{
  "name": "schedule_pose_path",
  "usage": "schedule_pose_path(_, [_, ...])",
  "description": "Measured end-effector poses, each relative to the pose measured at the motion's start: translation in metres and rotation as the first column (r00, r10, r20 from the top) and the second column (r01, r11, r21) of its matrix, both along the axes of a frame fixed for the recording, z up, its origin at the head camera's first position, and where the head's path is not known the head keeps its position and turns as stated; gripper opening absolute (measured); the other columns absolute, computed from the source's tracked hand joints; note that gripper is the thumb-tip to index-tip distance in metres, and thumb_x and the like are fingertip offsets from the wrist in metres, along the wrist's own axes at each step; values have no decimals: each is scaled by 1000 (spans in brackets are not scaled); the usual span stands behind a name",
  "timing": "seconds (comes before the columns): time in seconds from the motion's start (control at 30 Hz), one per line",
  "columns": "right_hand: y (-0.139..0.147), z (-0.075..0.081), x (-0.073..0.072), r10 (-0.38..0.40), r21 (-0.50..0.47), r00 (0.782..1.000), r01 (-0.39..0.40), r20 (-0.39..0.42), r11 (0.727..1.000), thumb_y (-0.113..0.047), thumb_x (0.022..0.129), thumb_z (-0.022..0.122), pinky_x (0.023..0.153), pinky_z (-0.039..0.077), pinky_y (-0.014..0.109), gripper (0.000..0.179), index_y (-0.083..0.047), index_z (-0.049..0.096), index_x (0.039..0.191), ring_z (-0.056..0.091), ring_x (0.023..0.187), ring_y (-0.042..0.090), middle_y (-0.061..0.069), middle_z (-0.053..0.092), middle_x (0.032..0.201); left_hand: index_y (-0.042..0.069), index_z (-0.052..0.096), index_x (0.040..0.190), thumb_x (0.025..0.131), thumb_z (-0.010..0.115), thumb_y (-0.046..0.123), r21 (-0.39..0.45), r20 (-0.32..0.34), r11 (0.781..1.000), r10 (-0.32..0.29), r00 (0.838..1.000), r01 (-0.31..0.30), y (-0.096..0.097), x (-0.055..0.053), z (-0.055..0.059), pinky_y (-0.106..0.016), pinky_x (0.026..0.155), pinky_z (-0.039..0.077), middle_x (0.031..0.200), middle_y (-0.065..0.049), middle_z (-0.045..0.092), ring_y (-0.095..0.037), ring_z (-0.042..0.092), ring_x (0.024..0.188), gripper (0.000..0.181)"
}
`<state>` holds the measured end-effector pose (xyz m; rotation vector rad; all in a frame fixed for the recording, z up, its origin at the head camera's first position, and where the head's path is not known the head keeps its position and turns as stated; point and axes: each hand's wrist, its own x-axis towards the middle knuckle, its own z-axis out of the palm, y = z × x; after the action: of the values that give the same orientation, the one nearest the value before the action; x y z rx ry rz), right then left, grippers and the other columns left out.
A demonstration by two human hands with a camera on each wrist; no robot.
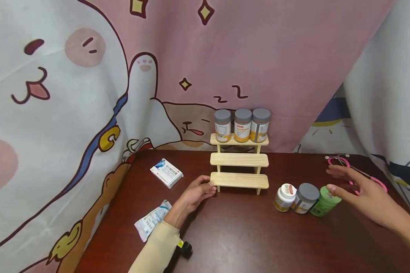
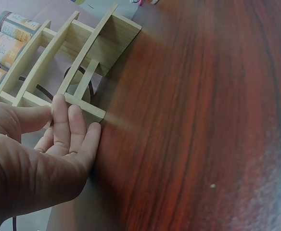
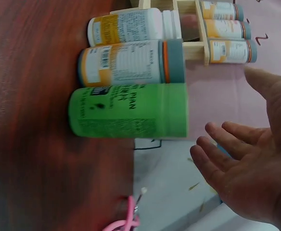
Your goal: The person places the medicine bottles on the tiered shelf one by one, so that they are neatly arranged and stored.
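Observation:
A three-tier wooden display stand (image 1: 239, 179) stands at the back of the table. My left hand (image 1: 195, 194) pinches the left end of its lowest step between thumb and fingers, as the left wrist view shows. To the right stand a white bottle (image 1: 285, 198), a grey-lidded jar (image 1: 306, 198) and a green bottle (image 1: 325, 202), side by side. My right hand (image 1: 369, 193) hovers just right of the green bottle, fingers extended and apart from it, holding nothing. In the right wrist view a gap shows between that hand and the green bottle's lid (image 3: 175, 110).
Three grey-lidded jars (image 1: 242, 126) line the stand's top step. Left on the table lie a white medicine box (image 1: 166, 173) and a white-blue packet (image 1: 153, 220). A pink stethoscope (image 1: 338, 160) lies behind the right hand. A patterned curtain (image 1: 276, 68) hangs behind the table.

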<state>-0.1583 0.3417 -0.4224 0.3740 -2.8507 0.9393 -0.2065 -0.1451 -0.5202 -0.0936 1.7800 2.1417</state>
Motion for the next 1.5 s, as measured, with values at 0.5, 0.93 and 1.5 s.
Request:
schedule_pose_path(0.5, [11,-41,8,86,-92,995,-80,60,992,-22,90,85,82,38,-3,82,-15,41,159,42,114,-30,-39,43,137,0,52,132,108,56,9,-6,-4,1000,-2,1000,2,0,1,0,-32,96,60,94,-2,67,-12,68,93,26])
schedule_pose_path(0.93, [12,-46,6,151,-139,987,-142,60,980,-14,94,81,83,44,0,73,-7,44,156,51,113,-23,-38,48,136,1,52,132,108,56,9,-4,-4,1000,-5,1000,5,1,2,1,-31,95,60,93,-1,67,-10,68,91,25])
schedule_pose_path(1.5, [6,-51,3,98,-153,993,-86,72,984,-15,94,81,69,53,11,55,-3,56,141,67,91,-9,-27,68,107,-1,51,132,109,57,12,-16,-14,1000,-21,1000,21,-1,0,0,-33,96,61,95,-3,67,-12,69,91,27])
